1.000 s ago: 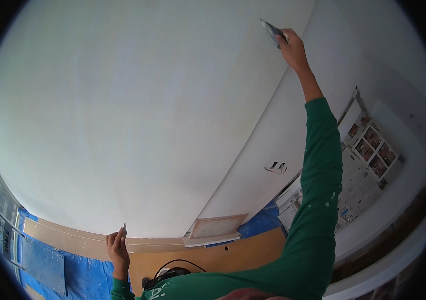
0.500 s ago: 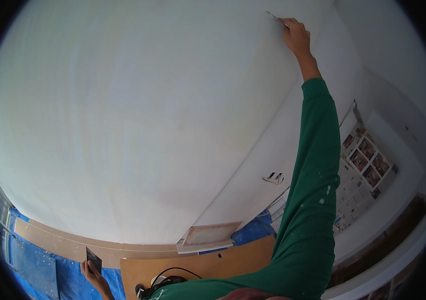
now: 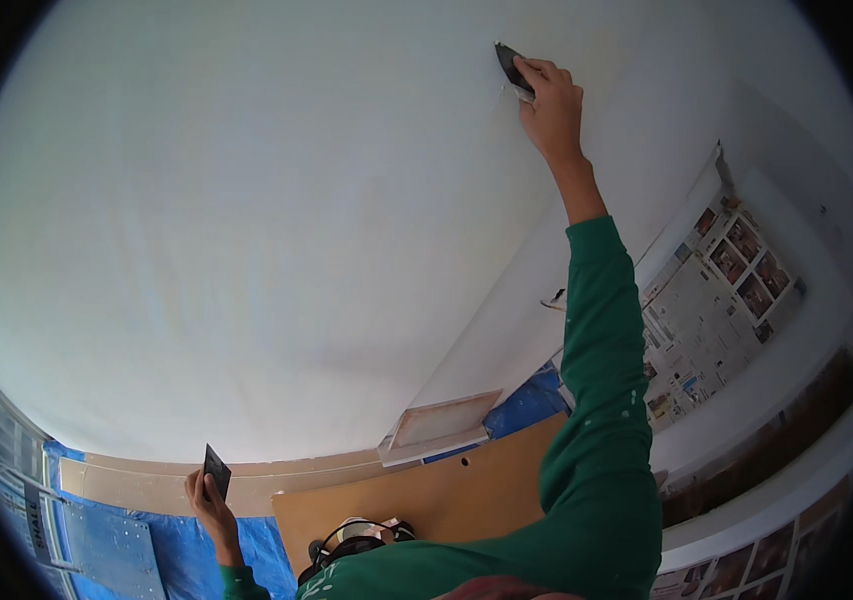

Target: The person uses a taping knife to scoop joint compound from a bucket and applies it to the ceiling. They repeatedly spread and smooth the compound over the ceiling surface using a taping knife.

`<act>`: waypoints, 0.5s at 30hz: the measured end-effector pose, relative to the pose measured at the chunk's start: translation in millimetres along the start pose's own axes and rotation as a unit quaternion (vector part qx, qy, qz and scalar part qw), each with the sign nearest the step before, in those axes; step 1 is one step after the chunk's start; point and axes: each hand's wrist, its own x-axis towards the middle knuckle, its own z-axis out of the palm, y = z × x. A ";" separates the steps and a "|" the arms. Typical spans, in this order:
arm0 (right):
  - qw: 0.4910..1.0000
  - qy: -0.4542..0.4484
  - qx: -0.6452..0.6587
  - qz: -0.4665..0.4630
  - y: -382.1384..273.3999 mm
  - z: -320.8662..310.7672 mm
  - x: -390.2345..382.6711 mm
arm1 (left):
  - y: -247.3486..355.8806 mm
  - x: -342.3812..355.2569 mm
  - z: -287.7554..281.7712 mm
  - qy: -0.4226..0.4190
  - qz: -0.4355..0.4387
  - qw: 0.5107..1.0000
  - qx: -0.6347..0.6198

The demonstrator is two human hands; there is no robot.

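I count two dark scraper blades, one in each hand. My right hand (image 3: 550, 105) is stretched high on a green-sleeved arm, fingers (image 3: 539, 70) closed around the upper putty knife (image 3: 513, 68), whose blade lies against the white wall surface (image 3: 247, 220) near the top of the view. My left hand (image 3: 209, 497) is low at the bottom left, fingers wrapped on the second putty knife (image 3: 216, 469), held upright and clear of the wall.

One broad white surface fills most of the view, with wide bare room to the left of and below the raised blade. To the right there is one seam where the surface meets another plane, and past it one patch of taped newspaper sheets (image 3: 717, 290). Along the lower edge I see one brown cardboard sheet (image 3: 447, 495), blue tarpaulin (image 3: 187, 555) spread in two visible patches, one framed vent panel (image 3: 442, 420), and one metal stepladder (image 3: 67, 520) at the far left.
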 end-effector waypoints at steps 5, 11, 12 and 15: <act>0.999 -0.025 0.016 0.037 -44.0 13.3 -60.2 | -1.1 11.9 -12.9 -0.012 0.017 1.000 0.013; 0.995 -0.058 0.043 0.061 -93.7 36.6 -145.3 | -12.6 0.2 -22.8 -0.002 -0.002 1.000 0.012; 0.995 -0.065 0.046 0.060 -100.4 40.0 -158.3 | -14.7 -2.2 -22.9 0.001 -0.004 1.000 0.013; 0.990 -0.090 0.070 0.085 -123.6 46.4 -199.7 | -9.0 -9.1 -25.4 0.007 -0.007 1.000 0.005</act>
